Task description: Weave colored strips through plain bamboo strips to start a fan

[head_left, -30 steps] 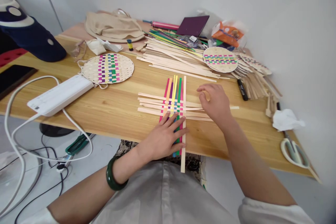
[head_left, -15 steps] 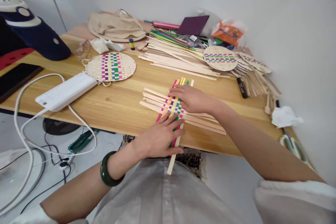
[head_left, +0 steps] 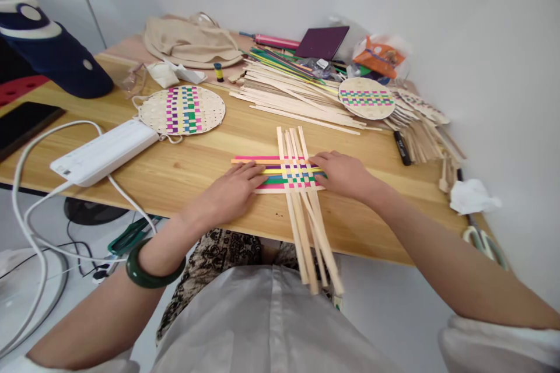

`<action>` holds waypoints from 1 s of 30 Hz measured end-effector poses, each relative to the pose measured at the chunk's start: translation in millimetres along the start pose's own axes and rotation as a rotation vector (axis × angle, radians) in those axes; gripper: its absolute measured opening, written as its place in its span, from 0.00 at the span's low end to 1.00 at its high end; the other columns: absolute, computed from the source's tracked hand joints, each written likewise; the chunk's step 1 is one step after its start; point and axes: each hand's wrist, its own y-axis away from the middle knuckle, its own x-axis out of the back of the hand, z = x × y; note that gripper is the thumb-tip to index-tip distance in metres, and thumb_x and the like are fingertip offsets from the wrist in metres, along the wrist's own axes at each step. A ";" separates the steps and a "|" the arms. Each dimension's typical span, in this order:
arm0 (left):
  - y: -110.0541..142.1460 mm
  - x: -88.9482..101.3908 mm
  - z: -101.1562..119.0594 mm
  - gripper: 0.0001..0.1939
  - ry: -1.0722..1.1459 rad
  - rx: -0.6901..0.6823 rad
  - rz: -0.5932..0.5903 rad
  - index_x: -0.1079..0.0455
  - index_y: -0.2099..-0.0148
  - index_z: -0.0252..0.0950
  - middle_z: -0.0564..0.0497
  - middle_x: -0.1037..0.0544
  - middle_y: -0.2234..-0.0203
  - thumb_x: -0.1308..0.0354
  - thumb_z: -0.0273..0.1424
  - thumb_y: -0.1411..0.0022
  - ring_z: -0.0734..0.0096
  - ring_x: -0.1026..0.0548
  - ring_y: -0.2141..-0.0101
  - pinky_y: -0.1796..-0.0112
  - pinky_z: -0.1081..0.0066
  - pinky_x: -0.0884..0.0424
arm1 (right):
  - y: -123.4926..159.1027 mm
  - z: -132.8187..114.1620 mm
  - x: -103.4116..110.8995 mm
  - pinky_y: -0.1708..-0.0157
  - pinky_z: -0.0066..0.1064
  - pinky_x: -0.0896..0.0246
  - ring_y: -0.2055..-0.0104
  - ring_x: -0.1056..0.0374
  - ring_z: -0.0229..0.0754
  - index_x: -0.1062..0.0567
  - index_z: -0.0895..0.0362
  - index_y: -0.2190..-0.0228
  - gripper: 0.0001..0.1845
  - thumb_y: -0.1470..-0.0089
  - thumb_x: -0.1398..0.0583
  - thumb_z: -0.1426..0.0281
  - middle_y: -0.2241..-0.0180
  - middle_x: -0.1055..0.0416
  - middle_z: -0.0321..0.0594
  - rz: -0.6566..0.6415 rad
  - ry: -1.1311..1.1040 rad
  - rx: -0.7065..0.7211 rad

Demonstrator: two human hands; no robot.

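Note:
A small woven mat of thin flat strips (head_left: 300,175) lies on the table in front of me. Its coloured strips, pink, orange, purple, yellow, blue and green, run from left to right. Pale strips (head_left: 301,233) cross them, and their long loose ends hang past the table's front edge. My left hand (head_left: 231,189) holds the left ends of the coloured strips, fingers over the top. At the mat's right side, the fingers of my right hand (head_left: 343,172) are bent over the other ends, which they partly hide.
Finished-looking oval woven pieces lie at the left (head_left: 195,109) and right (head_left: 366,98). Behind is a pile of loose pale strips (head_left: 289,90). A white power bank (head_left: 105,151) with a cable, a phone (head_left: 28,125), a black marker (head_left: 402,147) and scissors (head_left: 485,245) are around.
The mat has been turned about a quarter turn, so its coloured strips now run left to right. My left hand has moved left, my right hand slightly right and down.

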 end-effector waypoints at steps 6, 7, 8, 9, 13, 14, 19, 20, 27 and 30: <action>-13.7 5.8 -2.5 0.27 0.112 0.034 0.190 0.33 0.38 0.35 0.43 0.33 0.37 0.53 0.22 0.39 0.57 0.38 0.36 0.36 0.54 0.43 | -8.5 2.5 -18.9 0.48 0.40 0.39 0.46 0.37 0.51 0.27 0.61 0.50 0.18 0.40 0.45 0.67 0.47 0.28 0.49 0.345 -0.180 -0.061; -19.7 4.4 1.2 0.25 0.163 0.053 0.252 0.33 0.39 0.34 0.43 0.33 0.38 0.53 0.23 0.38 0.59 0.37 0.37 0.37 0.56 0.41 | -12.1 -0.9 -24.3 0.48 0.39 0.40 0.46 0.37 0.51 0.27 0.61 0.51 0.18 0.39 0.46 0.67 0.48 0.28 0.49 0.406 -0.216 -0.073; -27.0 1.9 4.9 0.23 0.205 0.080 0.304 0.32 0.40 0.33 0.42 0.32 0.39 0.53 0.24 0.36 0.60 0.35 0.38 0.38 0.58 0.39 | -16.1 -4.9 -30.0 0.48 0.39 0.40 0.47 0.37 0.50 0.27 0.61 0.53 0.17 0.39 0.46 0.68 0.50 0.28 0.50 0.456 -0.243 -0.085; -35.2 -1.5 8.4 0.22 0.225 0.110 0.344 0.31 0.41 0.31 0.41 0.31 0.40 0.53 0.25 0.35 0.59 0.33 0.40 0.39 0.59 0.37 | -20.1 -9.0 -35.6 0.49 0.39 0.40 0.48 0.36 0.50 0.26 0.61 0.54 0.16 0.39 0.46 0.68 0.51 0.27 0.50 0.493 -0.257 -0.098; -67.8 -17.3 16.2 0.19 0.122 0.162 0.425 0.31 0.43 0.27 0.36 0.29 0.46 0.49 0.30 0.33 0.54 0.30 0.46 0.42 0.57 0.34 | -33.1 -19.2 -53.6 0.51 0.41 0.40 0.52 0.37 0.52 0.26 0.61 0.57 0.14 0.39 0.47 0.69 0.54 0.27 0.51 0.556 -0.215 -0.119; -73.7 -20.6 17.0 0.19 0.070 0.172 0.433 0.30 0.45 0.27 0.36 0.28 0.48 0.48 0.33 0.33 0.52 0.30 0.47 0.44 0.56 0.34 | -34.8 -19.9 -56.5 0.52 0.41 0.40 0.53 0.37 0.52 0.26 0.61 0.57 0.14 0.39 0.47 0.69 0.55 0.27 0.51 0.569 -0.199 -0.117; -86.5 -30.8 19.2 0.22 -0.128 0.199 0.402 0.31 0.47 0.30 0.37 0.28 0.55 0.45 0.41 0.35 0.48 0.32 0.52 0.49 0.54 0.34 | -35.5 -19.6 -63.2 0.52 0.40 0.41 0.54 0.38 0.51 0.26 0.60 0.57 0.14 0.39 0.49 0.72 0.56 0.28 0.49 0.618 -0.183 -0.109; -87.1 -31.9 19.6 0.21 -0.149 0.191 0.399 0.31 0.46 0.31 0.38 0.28 0.56 0.45 0.41 0.34 0.48 0.32 0.53 0.50 0.54 0.34 | -35.2 -19.5 -63.6 0.51 0.40 0.41 0.53 0.39 0.51 0.26 0.60 0.56 0.15 0.39 0.49 0.73 0.55 0.28 0.50 0.627 -0.189 -0.101; -90.4 -35.9 20.9 0.19 -0.178 0.193 0.414 0.31 0.50 0.30 0.38 0.29 0.57 0.46 0.41 0.35 0.49 0.34 0.54 0.51 0.55 0.35 | -37.6 -16.8 -61.4 0.49 0.39 0.44 0.50 0.40 0.50 0.27 0.61 0.50 0.21 0.44 0.49 0.79 0.49 0.29 0.48 0.563 -0.262 -0.022; -92.3 -36.4 21.2 0.19 -0.193 0.196 0.424 0.31 0.51 0.30 0.38 0.29 0.57 0.47 0.41 0.35 0.47 0.34 0.54 0.52 0.54 0.35 | -39.8 -16.8 -58.0 0.52 0.40 0.45 0.52 0.40 0.52 0.27 0.59 0.51 0.22 0.45 0.49 0.79 0.49 0.28 0.47 0.526 -0.256 -0.035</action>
